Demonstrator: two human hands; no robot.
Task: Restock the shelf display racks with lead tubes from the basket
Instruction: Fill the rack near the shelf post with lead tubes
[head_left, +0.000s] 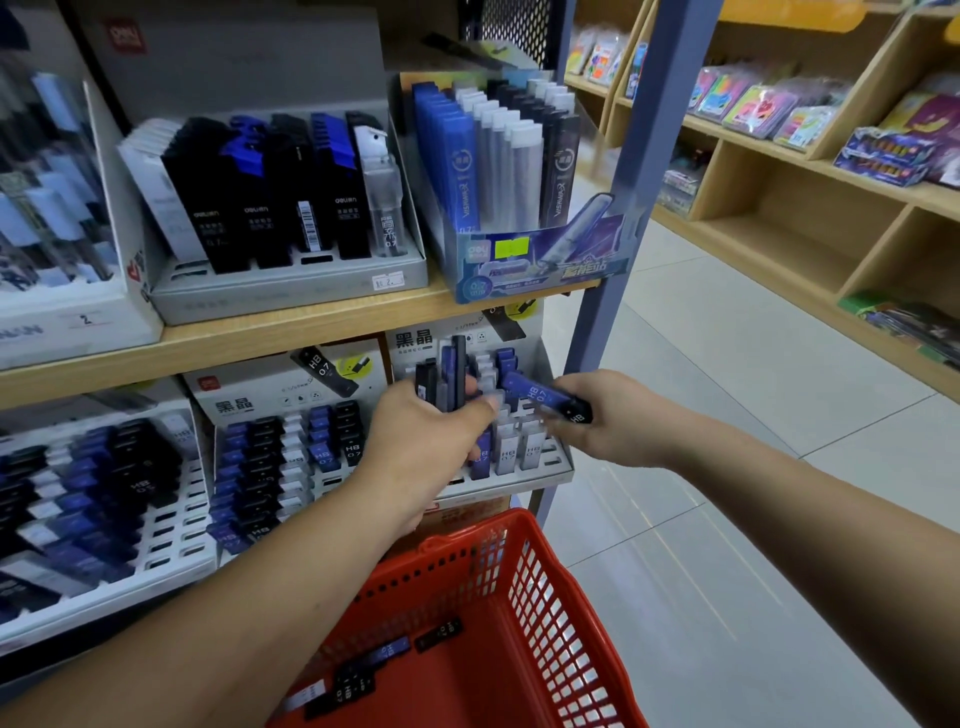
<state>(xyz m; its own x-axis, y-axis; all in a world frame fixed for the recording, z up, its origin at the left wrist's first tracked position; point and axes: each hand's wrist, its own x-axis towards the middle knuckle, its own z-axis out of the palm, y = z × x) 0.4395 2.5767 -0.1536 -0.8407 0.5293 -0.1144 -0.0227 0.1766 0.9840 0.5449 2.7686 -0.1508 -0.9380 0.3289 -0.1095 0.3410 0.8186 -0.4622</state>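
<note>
As right hand (610, 423) pinches tube (540, 397), rack (562, 470) edge near.

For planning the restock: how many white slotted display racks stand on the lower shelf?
3: left rack, middle rack, right rack; others may be hidden off-frame.

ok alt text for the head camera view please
A person's left hand grips a bunch of lead tubes while the right hand holds one blue tube at a lower-shelf display rack, above a red basket holding more tubes.
</note>
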